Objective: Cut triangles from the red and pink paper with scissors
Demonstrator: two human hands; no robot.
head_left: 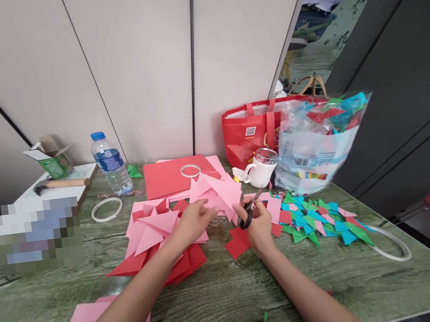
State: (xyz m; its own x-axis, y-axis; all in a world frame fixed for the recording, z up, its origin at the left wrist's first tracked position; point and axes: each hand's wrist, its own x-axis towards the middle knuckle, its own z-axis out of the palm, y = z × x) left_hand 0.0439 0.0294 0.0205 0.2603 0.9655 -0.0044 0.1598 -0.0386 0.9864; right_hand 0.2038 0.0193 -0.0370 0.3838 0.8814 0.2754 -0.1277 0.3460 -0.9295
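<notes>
My right hand (259,226) is closed around a pair of scissors (248,215) with dark handles, their blades pointing up and away. Just left of it lies a fanned heap of pink paper pieces (217,192). My left hand (191,222) reaches to the near edge of that heap, thumb and fingers apart; whether it touches the paper is unclear. Under and beside my left forearm are more folded pink pieces (155,231) and red paper pieces (188,263). Small red paper squares (237,243) lie beside my right hand.
Green, blue and pink triangles (312,219) lie at right, near a white ring (396,251). Behind stand a white mug (260,170), a red bag (243,136) and a filled plastic bag (312,157). At left are a water bottle (111,166) and a hammer (64,183).
</notes>
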